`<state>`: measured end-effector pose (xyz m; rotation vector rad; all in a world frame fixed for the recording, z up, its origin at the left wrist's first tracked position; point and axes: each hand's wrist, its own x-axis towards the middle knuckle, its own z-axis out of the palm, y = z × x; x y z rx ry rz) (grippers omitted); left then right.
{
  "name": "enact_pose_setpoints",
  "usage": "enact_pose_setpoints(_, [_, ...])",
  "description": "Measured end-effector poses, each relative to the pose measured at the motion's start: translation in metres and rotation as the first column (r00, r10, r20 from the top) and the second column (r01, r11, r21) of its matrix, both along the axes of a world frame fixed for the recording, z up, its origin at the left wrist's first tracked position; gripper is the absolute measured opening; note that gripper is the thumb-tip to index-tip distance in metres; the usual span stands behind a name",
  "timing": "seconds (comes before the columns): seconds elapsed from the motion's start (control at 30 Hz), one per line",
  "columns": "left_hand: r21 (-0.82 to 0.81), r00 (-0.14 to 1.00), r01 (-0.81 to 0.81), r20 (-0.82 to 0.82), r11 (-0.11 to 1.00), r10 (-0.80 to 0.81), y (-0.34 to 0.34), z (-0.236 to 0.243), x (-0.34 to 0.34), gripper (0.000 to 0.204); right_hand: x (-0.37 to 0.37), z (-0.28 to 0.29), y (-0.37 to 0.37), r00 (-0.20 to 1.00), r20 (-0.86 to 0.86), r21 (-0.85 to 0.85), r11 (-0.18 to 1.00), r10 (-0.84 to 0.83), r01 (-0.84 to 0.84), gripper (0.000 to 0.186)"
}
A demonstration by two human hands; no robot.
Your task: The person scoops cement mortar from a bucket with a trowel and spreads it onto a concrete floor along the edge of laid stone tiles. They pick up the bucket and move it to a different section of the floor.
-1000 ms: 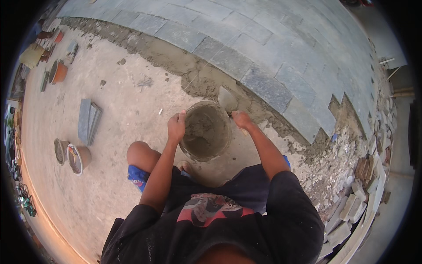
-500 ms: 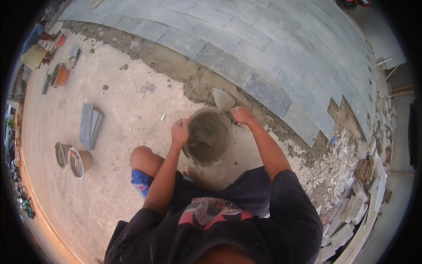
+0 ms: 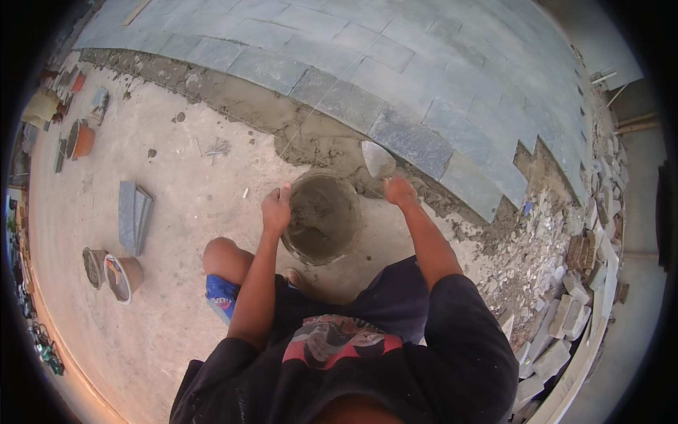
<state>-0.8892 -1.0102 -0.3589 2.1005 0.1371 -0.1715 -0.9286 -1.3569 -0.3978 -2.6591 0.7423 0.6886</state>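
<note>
Fingers of our left hand [image 3: 276, 210] grasp the left rim of the round mortar bucket [image 3: 353, 230], which stands on the floor [image 3: 183, 212] before us; our right hand [image 3: 400, 191] clasps the trowel [image 3: 379, 160], its blade over the mortar bed [image 3: 318, 141] beside grey stone tiles [image 3: 409, 141].

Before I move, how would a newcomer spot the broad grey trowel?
From the grey stone paving, follow the brown mortar strip along its near edge. Against that strip shows the broad grey trowel; unlike the rectangular tiles, it is held in the right hand.
</note>
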Motion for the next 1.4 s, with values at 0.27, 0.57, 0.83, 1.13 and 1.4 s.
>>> enact_pose_setpoints(0.27, [-0.010,1.000,0.012,-0.004,1.000,-0.012,-0.015,0.001,0.002,0.051,-0.042,-0.003,-0.062,0.991,-0.131,0.023,0.999,-0.026,0.029,0.057])
enact_pose_setpoints(0.57, [0.016,0.999,-0.024,-0.023,1.000,0.024,-0.005,0.001,0.002,0.053,-0.065,0.023,-0.061,0.942,-0.224,0.347,0.883,-0.250,0.317,0.056])
enact_pose_setpoints(0.83, [0.095,1.000,0.028,0.007,0.995,-0.029,-0.002,-0.002,-0.005,0.053,-0.102,0.128,0.056,0.964,0.140,0.338,0.904,0.225,-0.261,0.050])
enact_pose_setpoints(1.13, [0.039,0.970,0.207,0.123,0.978,-0.210,-0.015,0.016,-0.013,0.053,-0.073,0.045,0.165,0.783,0.259,0.123,0.785,0.566,-0.608,0.023])
enact_pose_setpoints(1.4, [0.045,0.936,0.184,0.298,0.982,-0.189,0.025,0.074,-0.014,0.049,-0.072,0.120,0.149,0.693,0.250,-0.113,0.731,0.677,-0.673,0.033])
